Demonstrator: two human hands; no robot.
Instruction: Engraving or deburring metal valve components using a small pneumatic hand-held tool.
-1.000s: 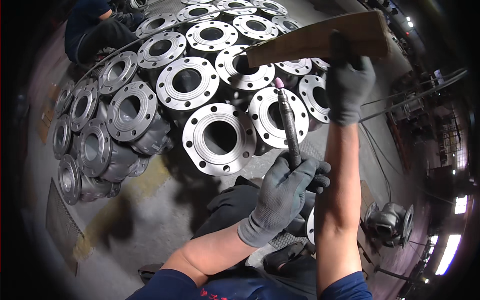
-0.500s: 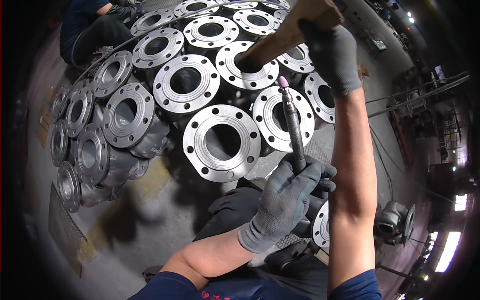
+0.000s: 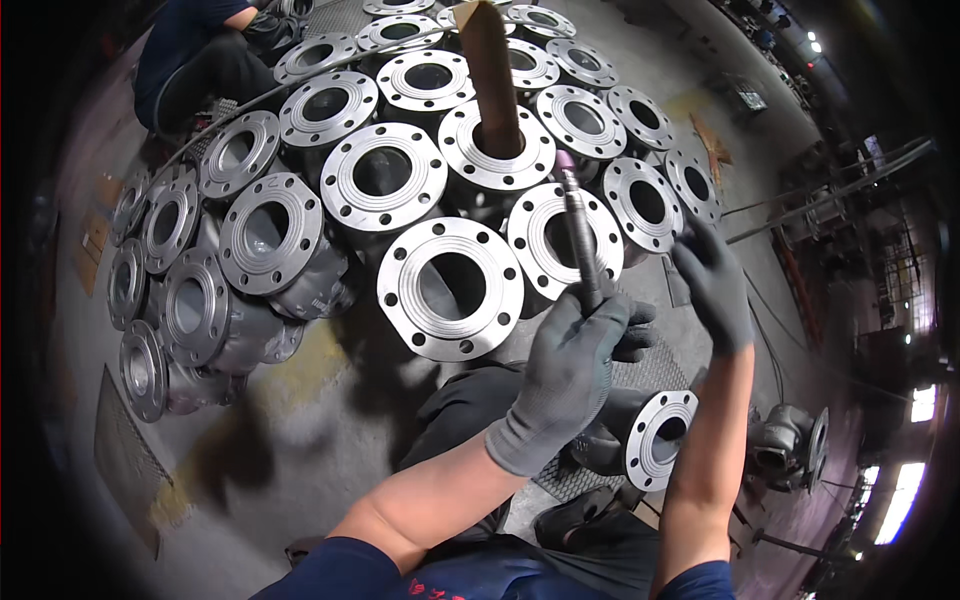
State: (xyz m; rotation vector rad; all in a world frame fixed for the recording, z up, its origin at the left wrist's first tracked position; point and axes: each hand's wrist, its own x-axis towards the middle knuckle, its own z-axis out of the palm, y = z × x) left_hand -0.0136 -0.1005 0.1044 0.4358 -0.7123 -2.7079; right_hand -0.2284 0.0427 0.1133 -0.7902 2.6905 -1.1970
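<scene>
My left hand (image 3: 570, 370), in a grey glove, is closed round a slim pencil grinder (image 3: 581, 235) with a pink stone tip, pointing up and away. My right hand (image 3: 714, 285), gloved too, is raised at the right with fingers apart and nothing in them, near a flanged casting (image 3: 616, 205). A wooden bar (image 3: 488, 80) stands in the bore of another flanged casting (image 3: 455, 140); its lower end is hidden inside. Closest to me among the group is a grey casting with a round bolt-holed flange (image 3: 452, 237), just left of the grinder.
Several more flanged castings (image 3: 187, 345) are packed at the left. One casting (image 3: 645, 455) lies by my legs, another (image 3: 785, 440) on the floor at the right. A co-worker (image 3: 190, 60) crouches at the far left. A hose (image 3: 225, 110) runs past there; cables (image 3: 830, 190) cross the right.
My right hand has let go of the wooden bar and come down toward me. The bar now stands more upright in the flange bore. My left hand still holds the grinder.
</scene>
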